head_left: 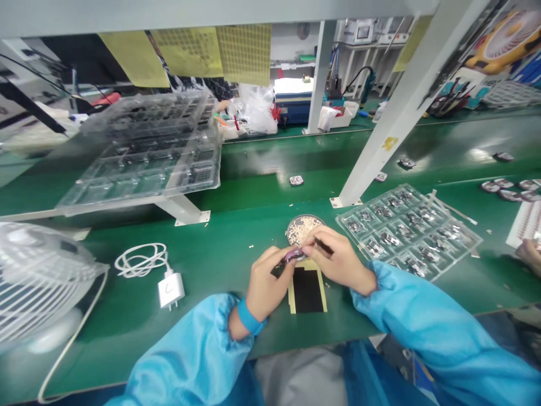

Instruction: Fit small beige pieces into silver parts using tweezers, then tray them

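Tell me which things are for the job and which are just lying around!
Probably for the job:
purple piece, in the left hand
round dish of tiny bits, by the right hand
black pad nearby
clear tray of small parts

Seemingly just lying about:
white plug and its cable
white fan

Handwritten mark resembling a letter C on the white charger (pixel 171 294), set back from the front edge of the table (pixel 228 254), marks on the yellow sheets (pixel 247 53) unreadable, yellow sticker (pixel 389 144) on the slanting post (pixel 375 153) likewise illegible
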Tool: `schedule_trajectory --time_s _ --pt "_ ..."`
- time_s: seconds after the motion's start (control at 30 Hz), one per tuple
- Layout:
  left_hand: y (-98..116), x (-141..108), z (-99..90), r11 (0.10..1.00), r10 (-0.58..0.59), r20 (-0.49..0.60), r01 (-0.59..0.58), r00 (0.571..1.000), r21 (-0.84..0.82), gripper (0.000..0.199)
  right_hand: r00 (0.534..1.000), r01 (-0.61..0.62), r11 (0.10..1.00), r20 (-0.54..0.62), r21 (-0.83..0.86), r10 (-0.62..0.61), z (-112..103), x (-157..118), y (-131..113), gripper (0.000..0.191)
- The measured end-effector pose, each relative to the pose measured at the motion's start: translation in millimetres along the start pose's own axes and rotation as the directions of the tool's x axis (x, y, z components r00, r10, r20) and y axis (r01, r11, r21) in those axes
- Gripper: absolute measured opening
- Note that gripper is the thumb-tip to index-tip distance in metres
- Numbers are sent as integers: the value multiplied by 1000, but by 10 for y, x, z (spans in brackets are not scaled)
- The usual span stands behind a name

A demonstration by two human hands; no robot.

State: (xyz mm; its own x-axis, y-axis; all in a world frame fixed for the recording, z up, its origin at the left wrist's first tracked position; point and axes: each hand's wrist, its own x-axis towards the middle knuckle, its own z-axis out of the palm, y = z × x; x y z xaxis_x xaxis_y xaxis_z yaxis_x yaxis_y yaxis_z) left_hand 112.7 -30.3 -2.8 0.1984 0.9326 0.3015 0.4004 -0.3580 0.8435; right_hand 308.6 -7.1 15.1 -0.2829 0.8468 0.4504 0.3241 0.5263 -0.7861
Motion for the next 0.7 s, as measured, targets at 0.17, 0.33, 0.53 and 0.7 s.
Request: schedule_trajectory --time_s 0.17,0.33,0.53,0.7 --pt "-8 -6 -3 1000 -16 20 15 1000 20 27 991 102 994 93 -32 -99 11 -55 72 9" --pt "-35 -5 4 999 -25 39 24 999 31 27 987 133 989 101 -68 -126 35 -93 150 15" --pt "-43 1 7 999 -24 52 22 998 37 29 975 108 987 206 -120 -82 16 -90 114 17" --pt "-53 26 -14 993 -116 64 115 991 14 25 993 19 996 118 -91 -9 -66 -33 140 9"
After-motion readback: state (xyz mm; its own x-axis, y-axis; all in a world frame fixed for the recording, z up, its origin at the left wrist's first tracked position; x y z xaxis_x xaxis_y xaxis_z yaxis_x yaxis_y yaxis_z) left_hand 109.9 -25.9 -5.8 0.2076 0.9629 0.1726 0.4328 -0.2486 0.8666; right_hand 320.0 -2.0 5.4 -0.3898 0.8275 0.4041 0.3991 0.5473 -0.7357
